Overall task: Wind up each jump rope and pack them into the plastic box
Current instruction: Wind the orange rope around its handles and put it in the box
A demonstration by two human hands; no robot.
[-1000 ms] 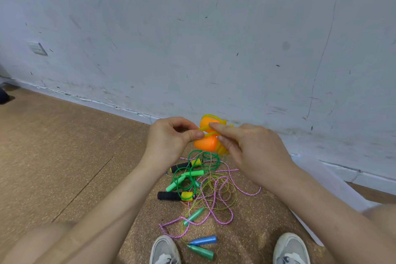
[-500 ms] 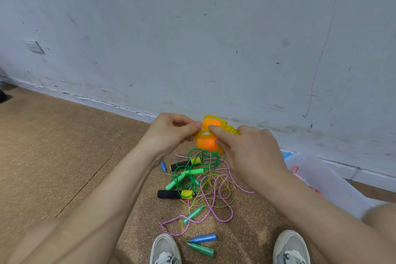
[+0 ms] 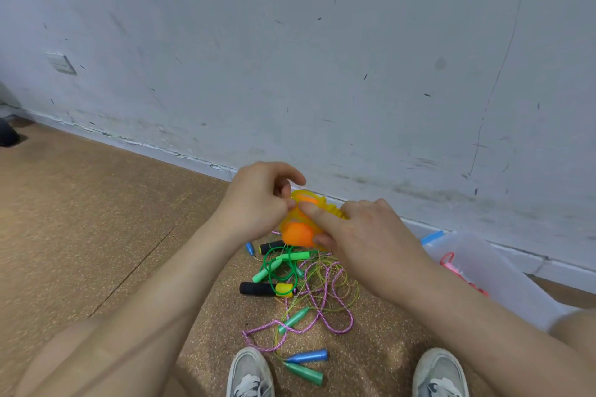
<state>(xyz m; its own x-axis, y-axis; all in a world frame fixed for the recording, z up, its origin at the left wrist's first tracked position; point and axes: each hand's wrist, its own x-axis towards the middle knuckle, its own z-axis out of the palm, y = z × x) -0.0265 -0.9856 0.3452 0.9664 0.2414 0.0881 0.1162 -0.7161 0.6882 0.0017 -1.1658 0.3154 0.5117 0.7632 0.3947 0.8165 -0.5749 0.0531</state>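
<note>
Both hands hold a wound yellow jump rope with orange handles above the floor. My left hand pinches its yellow cord at the top. My right hand grips the bundle, forefinger laid across the coils and thumb under an orange handle. Below lies a tangle of loose ropes: a green rope, a pink-purple rope, a black-and-yellow handle, and blue and green handles. The clear plastic box stands on the right by the wall, with a pink rope inside.
A grey scuffed wall rises just behind the ropes. My two grey shoes stand at the bottom on the cork floor. A dark object sits at the far left edge.
The view has swung right, so more of the plastic box shows. My left fingers have shifted on the yellow cord, and the bundle has sunk slightly between both hands.
</note>
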